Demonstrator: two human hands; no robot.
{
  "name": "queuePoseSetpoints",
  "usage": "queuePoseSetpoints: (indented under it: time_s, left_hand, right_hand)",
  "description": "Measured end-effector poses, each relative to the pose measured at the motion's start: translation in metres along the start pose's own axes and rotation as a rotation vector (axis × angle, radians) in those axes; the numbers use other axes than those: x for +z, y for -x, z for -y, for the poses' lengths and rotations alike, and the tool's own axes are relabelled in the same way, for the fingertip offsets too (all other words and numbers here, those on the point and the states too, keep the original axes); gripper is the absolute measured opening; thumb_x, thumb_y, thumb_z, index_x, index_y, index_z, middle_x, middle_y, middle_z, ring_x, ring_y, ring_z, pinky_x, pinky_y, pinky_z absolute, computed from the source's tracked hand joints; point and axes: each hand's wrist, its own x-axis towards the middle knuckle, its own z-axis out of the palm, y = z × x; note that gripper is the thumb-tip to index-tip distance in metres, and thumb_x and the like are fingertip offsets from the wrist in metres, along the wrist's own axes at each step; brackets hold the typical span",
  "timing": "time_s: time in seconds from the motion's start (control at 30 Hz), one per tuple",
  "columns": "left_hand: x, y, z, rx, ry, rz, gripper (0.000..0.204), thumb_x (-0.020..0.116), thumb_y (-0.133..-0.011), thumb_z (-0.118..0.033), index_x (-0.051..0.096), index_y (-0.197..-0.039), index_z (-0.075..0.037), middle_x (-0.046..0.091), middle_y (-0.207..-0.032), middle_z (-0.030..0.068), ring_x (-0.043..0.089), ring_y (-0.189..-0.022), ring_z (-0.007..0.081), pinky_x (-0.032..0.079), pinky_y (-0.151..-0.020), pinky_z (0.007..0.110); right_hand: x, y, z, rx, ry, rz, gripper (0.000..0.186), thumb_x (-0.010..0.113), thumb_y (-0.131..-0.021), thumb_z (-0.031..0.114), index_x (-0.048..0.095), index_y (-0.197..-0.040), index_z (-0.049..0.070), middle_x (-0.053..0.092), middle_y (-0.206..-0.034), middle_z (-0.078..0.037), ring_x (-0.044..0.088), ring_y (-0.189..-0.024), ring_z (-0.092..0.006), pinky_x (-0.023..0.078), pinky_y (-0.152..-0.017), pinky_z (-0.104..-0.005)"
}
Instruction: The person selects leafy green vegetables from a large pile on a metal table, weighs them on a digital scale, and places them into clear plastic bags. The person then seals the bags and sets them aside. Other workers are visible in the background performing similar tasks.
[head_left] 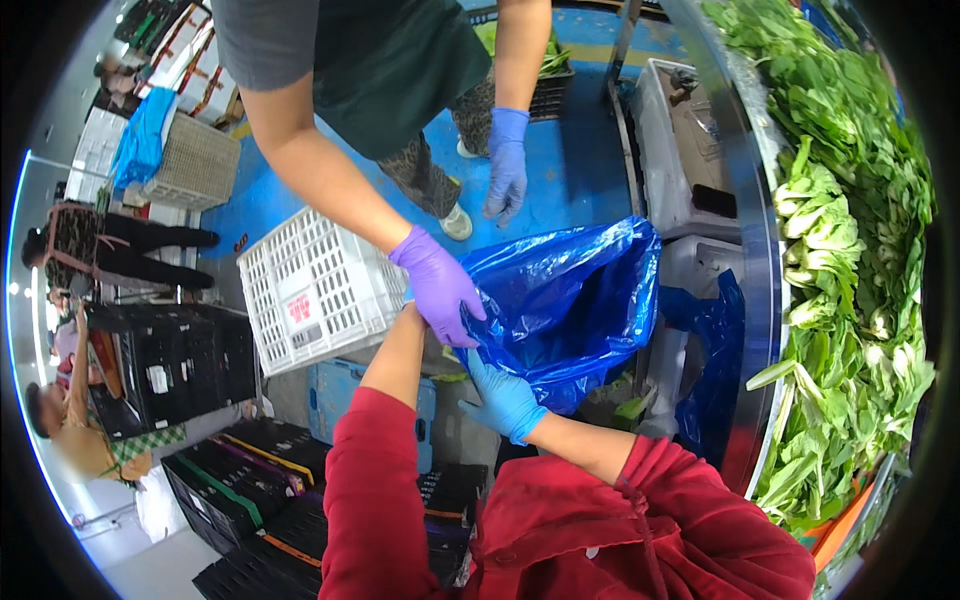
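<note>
A large blue plastic bag (590, 300) hangs open in front of me, its mouth wide and its inside dark. My right hand (503, 400), in a light blue glove, is closed on the near left part of its rim. Most of my left hand (409, 294) is hidden behind a co-worker's purple-gloved hand (440, 285), so its fingers do not show. That purple glove rests on the bag's left edge, right by my left wrist. The co-worker's other gloved hand (507, 170) hangs beyond the bag, fingers downward.
A tilted white slatted crate (320, 285) stands left of the bag. Leafy greens (830, 240) cover a metal-edged table along the right. Foam boxes (680, 150) sit beside it. Black crates (240, 480) are stacked at lower left, and other people are farther left.
</note>
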Motion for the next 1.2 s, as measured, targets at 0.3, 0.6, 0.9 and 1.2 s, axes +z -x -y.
queuePoseSetpoints:
  time_s: [0.3, 0.6, 0.9, 1.2]
  left_hand:
    - [-0.005, 0.016, 0.021, 0.040, 0.031, -0.040, 0.046, 0.062, -0.082, -0.032, 0.056, -0.116, -0.001, 0.065, -0.104, 0.0161, 0.062, -0.095, 0.0258, 0.048, -0.080, 0.036]
    - [-0.002, 0.010, 0.026, 0.048, 0.075, -0.028, 0.045, 0.065, -0.078, -0.028, 0.056, -0.112, 0.000, 0.065, -0.098, 0.0171, 0.063, -0.089, 0.0271, 0.049, -0.077, 0.037]
    - [0.006, 0.039, 0.029, 0.029, 0.061, -0.080, 0.044, 0.067, -0.074, -0.024, 0.055, -0.108, 0.001, 0.065, -0.092, 0.0182, 0.063, -0.083, 0.0285, 0.050, -0.075, 0.038]
    - [0.012, 0.065, 0.009, -0.021, 0.018, -0.117, 0.044, 0.069, -0.069, -0.020, 0.055, -0.104, 0.002, 0.065, -0.086, 0.0193, 0.064, -0.077, 0.0299, 0.051, -0.072, 0.039]
  right_hand:
    - [0.062, -0.009, -0.006, -0.074, 0.814, -0.102, 0.059, 0.050, -0.084, 0.017, 0.038, -0.139, 0.001, 0.048, -0.075, -0.001, 0.052, -0.065, -0.0130, 0.041, -0.053, -0.0292]
    - [0.041, -0.002, -0.033, -0.018, 0.795, -0.046, 0.060, 0.053, -0.082, 0.014, 0.039, -0.140, 0.009, 0.048, -0.073, -0.003, 0.055, -0.063, -0.0156, 0.046, -0.049, -0.0281]
    - [0.052, 0.019, -0.028, -0.035, 0.895, -0.089, 0.044, 0.054, -0.082, 0.015, 0.053, -0.126, 0.017, 0.047, -0.072, -0.001, 0.052, -0.064, -0.0162, 0.041, -0.054, -0.0319]
    - [0.063, 0.024, -0.033, -0.025, 0.902, -0.131, 0.018, 0.058, -0.080, 0.018, 0.059, -0.097, 0.014, 0.049, -0.074, -0.003, 0.053, -0.066, -0.0191, 0.043, -0.054, -0.0350]
